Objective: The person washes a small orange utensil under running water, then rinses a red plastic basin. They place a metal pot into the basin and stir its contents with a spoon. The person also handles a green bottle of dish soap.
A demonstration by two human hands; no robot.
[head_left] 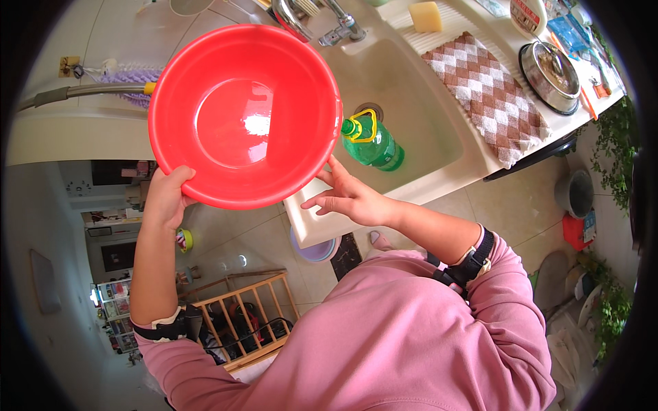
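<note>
Fingers of the left hand (166,198) curl over the lower left rim of a red plastic basin (245,114), thumb on the inside edge, gripping it and holding it up in the air over the left part of a cream sink (439,147). That basin is round and glossy, with a flat circular floor and sloping walls; a shallow layer of clear water seems to lie in its floor, catching a bright glare, though how much is hard to tell. Behind its left edge a hose with a yellow tip (89,89) lies across purple bristles of a brush (133,75) on the worktop (82,130). Right of the basin, the right hand (349,198) has its fingers loosely spread and extended, their tips touching the basin's lower right rim without closing round it. Just beyond that hand, a green plastic bottle (372,142) with a green cap and yellow handle ring lies on its side in the sink bowl, near the drain (370,108). A metal tap (322,24) stands above the sink's far edge. Further right, a yellow sponge (425,16) sits on the ribbed drainer, a brown-and-white checked cloth (490,96) drapes over the sink's rim, and a steel bowl (550,75) holds something brownish that cannot be made out.
</note>
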